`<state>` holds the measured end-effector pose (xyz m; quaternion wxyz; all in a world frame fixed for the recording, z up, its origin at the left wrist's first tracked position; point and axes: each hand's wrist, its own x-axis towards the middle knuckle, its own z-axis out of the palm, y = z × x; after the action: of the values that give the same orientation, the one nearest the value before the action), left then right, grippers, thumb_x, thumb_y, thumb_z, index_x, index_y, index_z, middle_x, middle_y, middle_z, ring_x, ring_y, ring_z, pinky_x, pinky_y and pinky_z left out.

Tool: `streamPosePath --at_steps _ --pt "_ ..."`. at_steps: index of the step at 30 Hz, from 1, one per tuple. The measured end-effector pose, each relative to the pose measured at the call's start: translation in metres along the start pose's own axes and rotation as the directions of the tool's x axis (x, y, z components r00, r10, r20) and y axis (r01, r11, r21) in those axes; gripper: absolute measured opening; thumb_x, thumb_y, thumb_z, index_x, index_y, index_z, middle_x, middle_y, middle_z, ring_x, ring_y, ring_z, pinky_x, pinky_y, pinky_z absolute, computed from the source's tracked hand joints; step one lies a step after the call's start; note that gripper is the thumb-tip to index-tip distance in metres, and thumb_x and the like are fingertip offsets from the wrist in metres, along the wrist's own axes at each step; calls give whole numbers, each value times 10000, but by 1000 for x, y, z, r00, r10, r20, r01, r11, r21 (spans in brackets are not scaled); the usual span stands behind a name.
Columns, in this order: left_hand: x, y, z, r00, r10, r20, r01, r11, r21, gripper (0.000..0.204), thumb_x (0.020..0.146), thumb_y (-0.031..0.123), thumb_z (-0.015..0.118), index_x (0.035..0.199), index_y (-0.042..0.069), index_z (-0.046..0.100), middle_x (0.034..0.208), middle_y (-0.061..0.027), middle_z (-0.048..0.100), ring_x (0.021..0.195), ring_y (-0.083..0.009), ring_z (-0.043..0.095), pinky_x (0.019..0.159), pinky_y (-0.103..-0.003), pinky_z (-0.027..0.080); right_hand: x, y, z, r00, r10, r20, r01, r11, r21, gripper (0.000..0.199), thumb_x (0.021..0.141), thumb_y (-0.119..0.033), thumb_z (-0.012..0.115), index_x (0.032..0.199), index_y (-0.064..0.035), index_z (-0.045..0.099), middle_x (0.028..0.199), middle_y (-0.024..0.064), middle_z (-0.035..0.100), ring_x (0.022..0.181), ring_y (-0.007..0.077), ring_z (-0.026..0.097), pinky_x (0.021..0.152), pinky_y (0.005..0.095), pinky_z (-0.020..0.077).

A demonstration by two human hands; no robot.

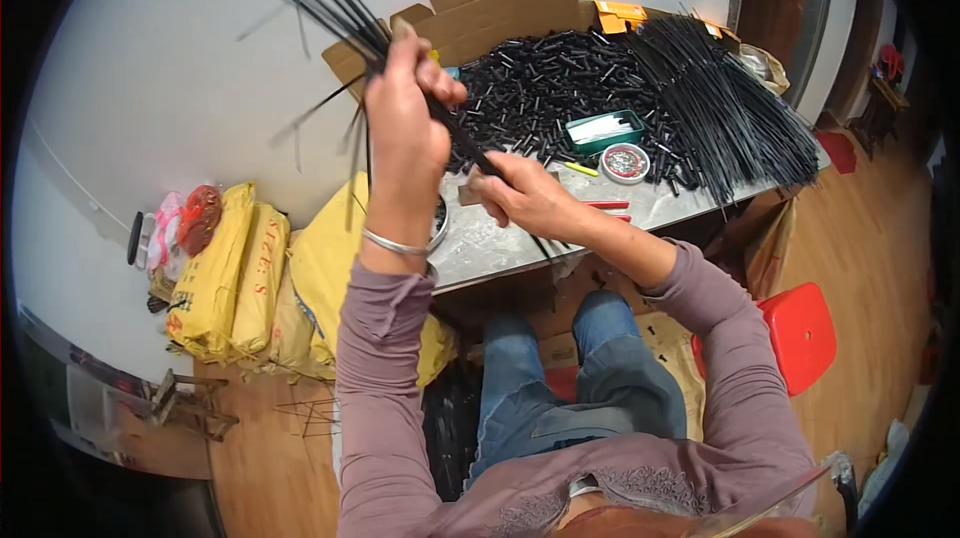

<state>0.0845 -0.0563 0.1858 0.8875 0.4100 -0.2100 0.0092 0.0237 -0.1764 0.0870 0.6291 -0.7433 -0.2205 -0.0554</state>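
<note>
On the surface [490, 260], near the middle of its length, stands 1 green tray [608, 144] holding white strips; just beside it, 1 round tub [627, 181] holds small red and silvery pieces. 1 round dish [443, 225] near the surface's front edge is mostly hidden by the left wrist, its contents hard to make out.

The left hand [408, 118] is closed around a bundle of thin black rods [345, 10], raised over the surface's left part; the upper ends are blurred and cut off. The right hand [525, 196] is closed around the bundle's lower end; whether it also grips the flat piece [468, 195] beside it, I cannot tell.

Short black tubes [545, 88], too many to count, heap toward the back edge; long black rods [730, 118], also uncountable, overhang the right end. 1 yellow tool [581, 169] and 2 red handles [608, 205] lie nearer the front.
</note>
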Motion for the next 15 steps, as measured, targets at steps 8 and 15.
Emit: streamPosePath --at_steps 8,15 --pt "3 3 -19 974 128 189 -203 864 461 218 939 268 558 865 65 585 613 -16 528 565 -137 514 576 -305 449 42 57 47 879 -336 -339 268 935 -232 164 951 -168 504 875 -23 504 600 98 516 528 199 516 514 343 420" --pt "-3 -41 -77 994 -36 -104 63 958 279 307 920 338 604 1005 44 581 824 -69 630 699 -196 656 626 -334 561 11 91 46 995 -15 -97 0 989 -151 204 944 -213 511 883 -20 534 606 57 558 519 165 560 493 330 441"
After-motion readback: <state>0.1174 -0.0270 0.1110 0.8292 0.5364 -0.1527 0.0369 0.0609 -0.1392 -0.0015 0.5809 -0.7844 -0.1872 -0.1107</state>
